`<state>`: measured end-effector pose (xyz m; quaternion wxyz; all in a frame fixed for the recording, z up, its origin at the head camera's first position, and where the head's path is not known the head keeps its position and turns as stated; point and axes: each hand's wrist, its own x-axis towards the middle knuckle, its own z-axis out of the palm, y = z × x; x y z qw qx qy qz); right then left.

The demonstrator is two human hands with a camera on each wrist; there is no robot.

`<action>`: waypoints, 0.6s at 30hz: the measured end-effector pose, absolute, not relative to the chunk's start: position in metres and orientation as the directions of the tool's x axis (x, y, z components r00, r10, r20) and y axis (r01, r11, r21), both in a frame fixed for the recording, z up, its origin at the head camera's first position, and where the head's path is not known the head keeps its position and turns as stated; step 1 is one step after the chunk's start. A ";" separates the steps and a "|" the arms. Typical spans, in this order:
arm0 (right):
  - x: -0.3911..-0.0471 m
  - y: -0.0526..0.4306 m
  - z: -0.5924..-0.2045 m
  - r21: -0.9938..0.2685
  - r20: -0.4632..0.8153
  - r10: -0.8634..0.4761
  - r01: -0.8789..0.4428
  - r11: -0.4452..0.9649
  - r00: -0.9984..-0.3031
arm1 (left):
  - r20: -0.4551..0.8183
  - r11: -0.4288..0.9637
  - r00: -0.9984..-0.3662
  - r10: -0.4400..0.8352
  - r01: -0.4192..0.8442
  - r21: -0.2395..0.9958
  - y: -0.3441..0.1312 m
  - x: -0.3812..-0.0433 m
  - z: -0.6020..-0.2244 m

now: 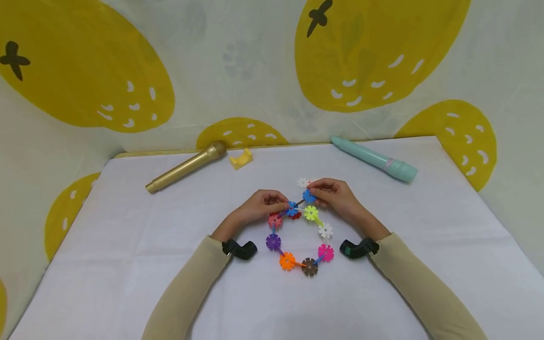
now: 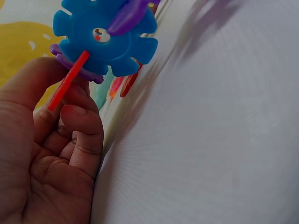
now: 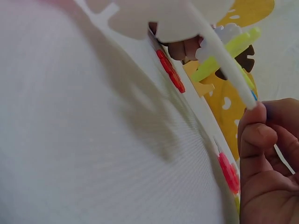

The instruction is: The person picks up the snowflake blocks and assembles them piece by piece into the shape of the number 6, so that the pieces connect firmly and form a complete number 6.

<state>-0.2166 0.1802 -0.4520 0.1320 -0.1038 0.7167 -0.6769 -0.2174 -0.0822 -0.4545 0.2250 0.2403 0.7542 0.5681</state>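
Note:
A ring of notched plastic snowflake discs lies between the hands, with an orange disc (image 1: 287, 261), a brown disc (image 1: 310, 267), a magenta disc (image 1: 326, 252) and a purple disc (image 1: 273, 242) along its near side. My left hand (image 1: 260, 206) pinches the chain at the ring's far left, by a blue disc (image 1: 292, 208); the left wrist view shows red and purple pieces slotted around that blue disc (image 2: 79, 23). Between thumb and fingers, my right hand (image 1: 337, 196) pinches another blue disc (image 1: 309, 196). A yellow-green disc (image 1: 311, 213) hangs just below it.
A white disc (image 1: 302, 182) lies beyond the right fingertips. Toward the back of the white table (image 1: 127, 264) are a gold microphone (image 1: 187, 167), a small yellow cradle-shaped piece (image 1: 241, 159) and a mint-green microphone (image 1: 374, 158). Behind them hangs a fruit-patterned cloth (image 1: 238, 61).

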 end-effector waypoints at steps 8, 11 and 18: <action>-0.216 0.180 -0.450 -0.996 -0.075 -0.339 0.051 0.078 -0.938 | -0.051 0.229 -0.780 0.623 0.120 0.966 -0.081 -0.218 -0.454; -0.216 0.180 -0.449 -0.992 -0.102 -0.356 0.068 0.107 -0.929 | -0.053 0.237 -0.778 0.626 0.126 0.963 -0.081 -0.219 -0.454; -0.214 0.178 -0.451 -0.997 -0.069 -0.378 0.056 0.045 -0.923 | -0.035 0.248 -0.789 0.614 0.150 0.957 -0.082 -0.218 -0.457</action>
